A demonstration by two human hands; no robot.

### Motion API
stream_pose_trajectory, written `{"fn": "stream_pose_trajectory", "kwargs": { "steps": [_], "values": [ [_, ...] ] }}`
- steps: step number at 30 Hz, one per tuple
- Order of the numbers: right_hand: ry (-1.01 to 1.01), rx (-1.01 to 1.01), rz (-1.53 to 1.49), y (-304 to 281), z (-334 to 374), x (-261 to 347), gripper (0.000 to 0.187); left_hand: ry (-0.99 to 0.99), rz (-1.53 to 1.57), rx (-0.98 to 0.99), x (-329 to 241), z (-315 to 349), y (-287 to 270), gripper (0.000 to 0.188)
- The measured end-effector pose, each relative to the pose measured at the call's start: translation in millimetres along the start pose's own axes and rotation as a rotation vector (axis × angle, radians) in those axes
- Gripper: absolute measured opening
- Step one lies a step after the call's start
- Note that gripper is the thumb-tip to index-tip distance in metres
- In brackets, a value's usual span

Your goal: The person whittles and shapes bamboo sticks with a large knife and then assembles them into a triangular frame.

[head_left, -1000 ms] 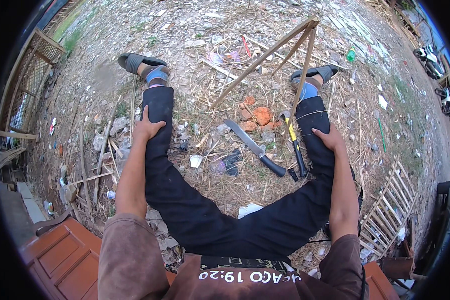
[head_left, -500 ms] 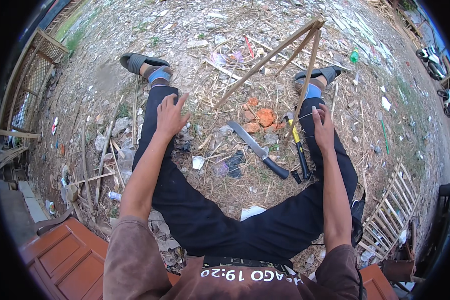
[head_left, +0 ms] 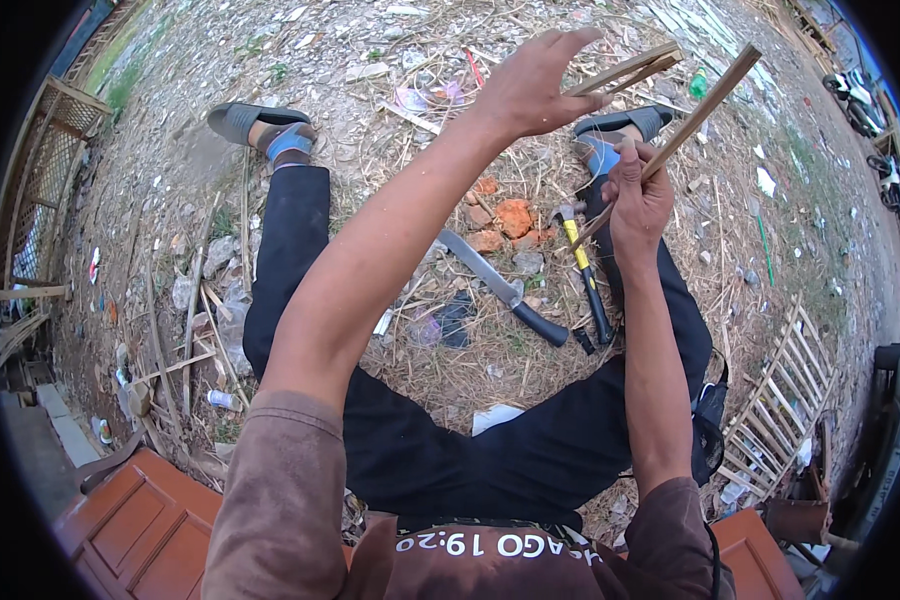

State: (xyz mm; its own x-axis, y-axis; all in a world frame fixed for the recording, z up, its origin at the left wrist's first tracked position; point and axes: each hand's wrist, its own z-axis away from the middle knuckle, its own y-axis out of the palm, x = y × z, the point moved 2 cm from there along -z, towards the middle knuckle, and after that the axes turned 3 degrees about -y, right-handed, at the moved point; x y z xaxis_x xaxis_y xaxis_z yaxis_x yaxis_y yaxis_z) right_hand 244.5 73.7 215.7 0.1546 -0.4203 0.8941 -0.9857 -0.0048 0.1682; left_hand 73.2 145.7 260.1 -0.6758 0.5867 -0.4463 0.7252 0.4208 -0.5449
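My right hand (head_left: 638, 200) is closed around a slim wooden stick (head_left: 707, 108) that slants from upper right down toward the hammer. The stick's top stands apart from two joined wooden sticks (head_left: 625, 70), which meet at their far end. My left hand (head_left: 540, 88) reaches across to these joined sticks, its thumb and fingers spread around one of them; the lower part of that stick is hidden behind my hand and forearm. Between my legs lie a machete (head_left: 490, 272) with a black handle and a yellow-and-black hammer (head_left: 585, 270).
Broken orange brick pieces (head_left: 513, 217) lie beyond the machete. A slatted wooden rack (head_left: 780, 400) rests on the right, and loose sticks (head_left: 195, 290) lie at left. A green bottle (head_left: 698, 83) is far right. Brown panelled wood (head_left: 150, 510) is at lower left.
My left hand has swung right and forward to the joined sticks. My right hand has taken hold of one stick, whose top has come away from the other two and tilted right.
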Motion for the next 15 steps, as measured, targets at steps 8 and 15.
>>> {"fn": "stream_pose_trajectory", "kwargs": {
  "steps": [8,15],
  "values": [
    [0.131,-0.140,0.096,-44.6,0.8,5.6,0.027,-0.217,0.213,0.388,-26.4,-35.5,30.1,0.045],
    [0.158,-0.204,-0.049,-54.3,-5.4,25.9,0.025,-0.385,0.412,0.250,-35.2,-118.1,-111.1,0.060]
  ]
}}
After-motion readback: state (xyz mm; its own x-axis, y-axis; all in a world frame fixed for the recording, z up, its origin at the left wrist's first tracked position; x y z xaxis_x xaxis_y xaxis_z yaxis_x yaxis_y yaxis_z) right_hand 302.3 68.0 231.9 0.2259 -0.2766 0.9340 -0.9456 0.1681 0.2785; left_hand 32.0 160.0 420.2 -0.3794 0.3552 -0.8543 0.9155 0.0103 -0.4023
